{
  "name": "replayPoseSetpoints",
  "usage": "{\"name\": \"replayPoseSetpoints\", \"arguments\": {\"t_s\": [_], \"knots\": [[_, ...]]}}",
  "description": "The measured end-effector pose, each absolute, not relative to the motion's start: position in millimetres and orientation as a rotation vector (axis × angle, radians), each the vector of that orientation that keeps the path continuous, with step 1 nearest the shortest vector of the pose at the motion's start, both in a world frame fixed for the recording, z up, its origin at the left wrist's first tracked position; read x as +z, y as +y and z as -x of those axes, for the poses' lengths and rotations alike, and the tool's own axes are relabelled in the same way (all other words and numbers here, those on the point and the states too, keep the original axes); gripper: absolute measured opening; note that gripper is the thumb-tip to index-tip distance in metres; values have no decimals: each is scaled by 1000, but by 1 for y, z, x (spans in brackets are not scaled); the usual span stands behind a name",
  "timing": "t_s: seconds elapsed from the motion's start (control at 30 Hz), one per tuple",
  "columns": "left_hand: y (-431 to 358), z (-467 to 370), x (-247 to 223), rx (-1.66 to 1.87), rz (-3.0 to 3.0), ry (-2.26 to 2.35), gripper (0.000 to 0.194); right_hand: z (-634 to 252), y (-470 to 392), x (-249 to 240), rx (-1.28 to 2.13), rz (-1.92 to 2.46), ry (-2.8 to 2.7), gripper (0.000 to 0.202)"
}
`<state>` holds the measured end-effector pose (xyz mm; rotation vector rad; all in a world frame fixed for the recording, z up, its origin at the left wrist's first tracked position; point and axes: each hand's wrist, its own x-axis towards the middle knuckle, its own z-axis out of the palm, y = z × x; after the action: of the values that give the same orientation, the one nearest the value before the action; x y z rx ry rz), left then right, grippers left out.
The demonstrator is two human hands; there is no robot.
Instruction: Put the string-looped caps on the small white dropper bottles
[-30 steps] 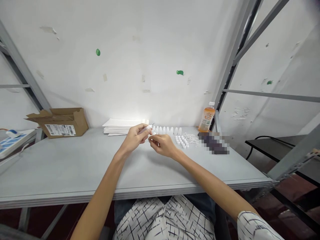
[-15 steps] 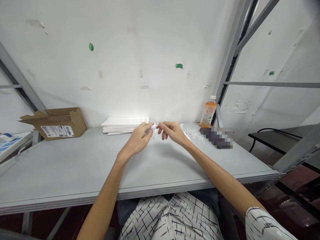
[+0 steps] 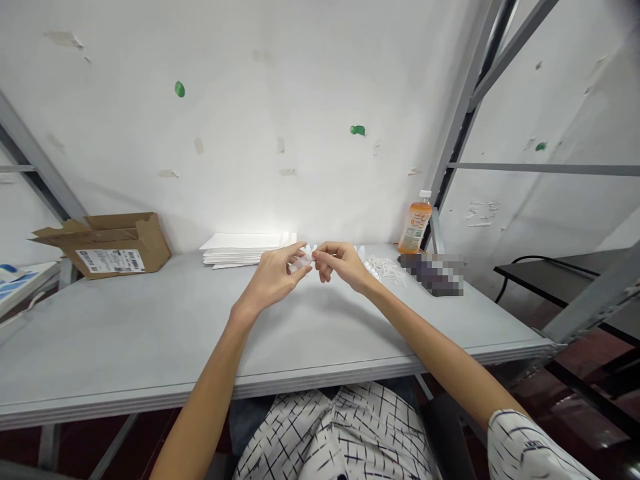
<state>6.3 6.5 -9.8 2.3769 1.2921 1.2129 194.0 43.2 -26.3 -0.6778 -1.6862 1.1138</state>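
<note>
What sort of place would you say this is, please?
Most likely a workshop workstation: a grey workbench within a metal frame, an open cardboard box with a printed label, and thin white pieces near the right hand.

In view are 1 left hand [image 3: 273, 277], 1 right hand [image 3: 343, 263], 1 held bottle [image 3: 299, 263], 1 grey table [image 3: 150, 333], 1 cardboard box [image 3: 117, 245], 1 stack of white sheets [image 3: 240, 250], 1 orange drink bottle [image 3: 416, 223], 1 blurred dark object [image 3: 433, 273], 1 pile of white strips [image 3: 389, 269] and 3 green patches [image 3: 357, 130], the standing white bottles [image 3: 361, 251] too hidden to count.
</note>
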Motion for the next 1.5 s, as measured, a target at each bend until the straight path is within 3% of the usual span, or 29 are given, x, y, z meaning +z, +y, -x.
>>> {"name": "replayPoseSetpoints", "arguments": {"t_s": [0.2,1.5], "knots": [[10,-8,-15,1375,-2574,1238,22,-195,41,-22,1141,693,-1653,29],[5,-8,-9,1094,-2615,1459,18,-196,39,-23,965,729,-1801,45]]}}
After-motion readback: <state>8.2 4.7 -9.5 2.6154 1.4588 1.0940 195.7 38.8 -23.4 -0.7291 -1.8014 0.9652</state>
